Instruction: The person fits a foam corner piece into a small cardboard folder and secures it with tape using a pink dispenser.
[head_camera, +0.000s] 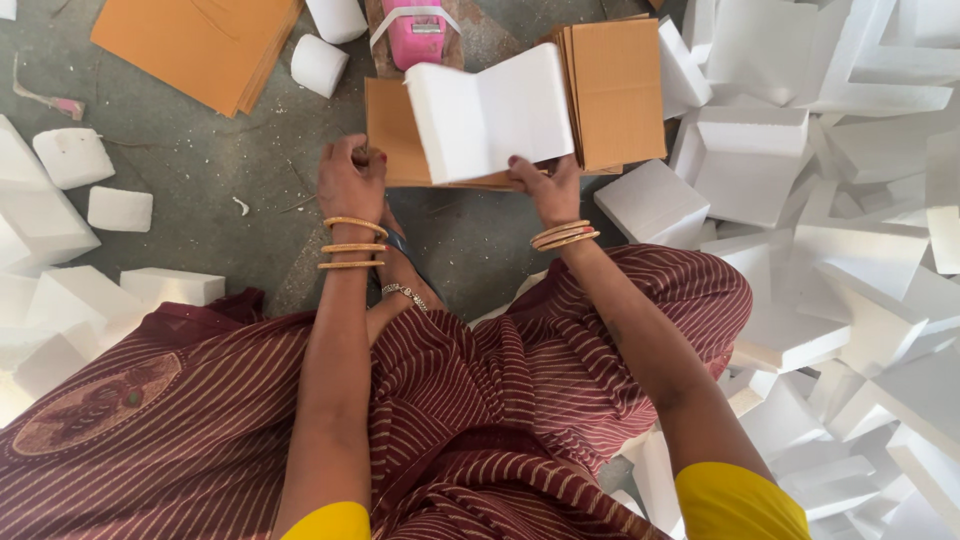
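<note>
The right hand (548, 185) grips the near edge of a white foam piece (490, 112), holding it up over the floor. The left hand (350, 178) is curled shut beside it, pinching a brown cardboard sheet (392, 135). Farther away sits a pink tape tool (418, 32), with a big foam pile (850, 230) on the right.

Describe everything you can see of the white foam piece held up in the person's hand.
The white foam piece is a flat, matte slab that looks like polystyrene, with a shallow crease or step down its middle. It is tilted up above a brown cardboard sheet. The right hand grips its lower edge; the left hand is beside it.
</note>
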